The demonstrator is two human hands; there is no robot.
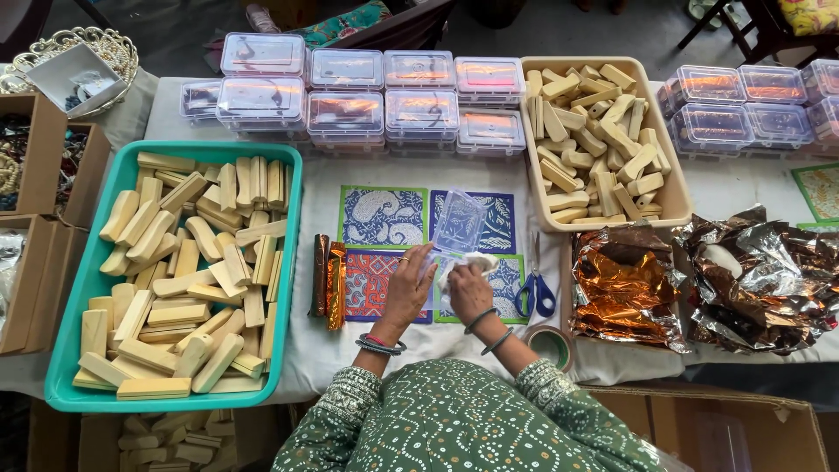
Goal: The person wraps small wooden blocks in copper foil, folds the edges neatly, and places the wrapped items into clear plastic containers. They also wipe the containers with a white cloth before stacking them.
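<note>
Hands meet over the patterned mats (382,218) at mid-surface: the left hand (409,284) pinches the edge of a clear plastic box (461,222) with its lid raised, while the right hand (468,288) grips a pale block (480,260) beside it. Scissors (535,288) lie just right; a teal tray (83,288) of blocks sits left.

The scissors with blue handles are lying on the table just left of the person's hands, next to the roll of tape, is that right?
Not quite. The scissors with blue handles lie just right of the person's hands, beside the right hand, not to the left. The head view shows this. They are indeed on the table next to the roll of tape.
</note>
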